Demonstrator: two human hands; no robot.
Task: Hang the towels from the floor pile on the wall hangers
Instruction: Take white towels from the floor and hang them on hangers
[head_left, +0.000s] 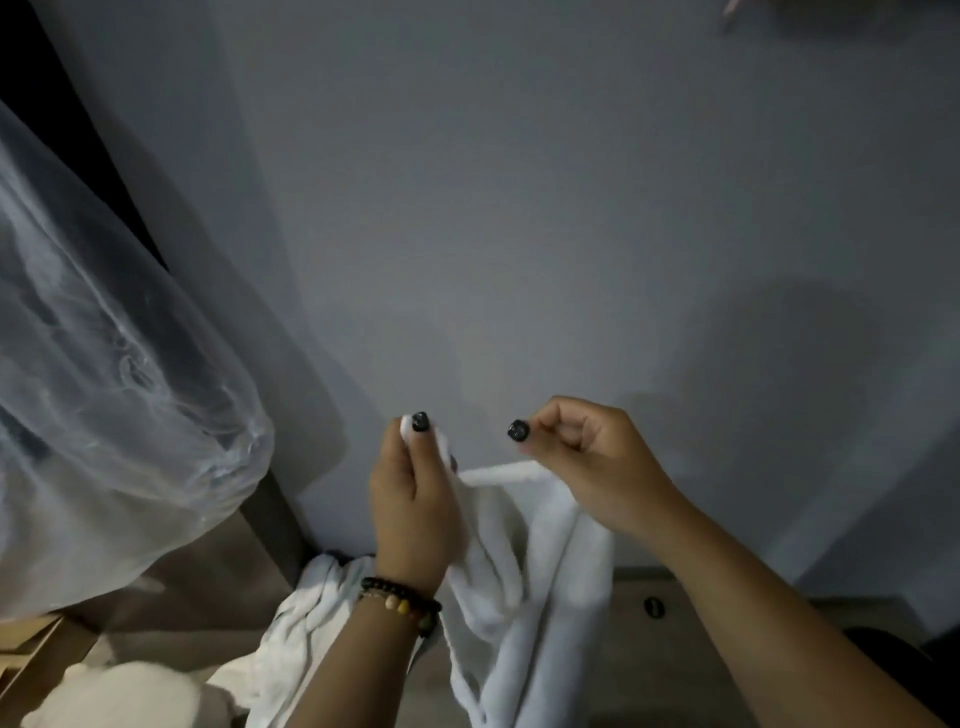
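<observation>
White towel (524, 571) held up before the wall, pinched at top corner by left hand (410, 499); right hand (576, 457) curled at upper edge, grip unclear. Rest of pile (311, 597) on floor. Step: spreading edge. Next prob. needs lift to hanger, out of view.

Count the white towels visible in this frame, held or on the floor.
2 clearly: one towel held up by the left hand and right hand, and one crumpled towel on the floor by the wall. A pale heap at lower left may be more towels; unclear.
</observation>
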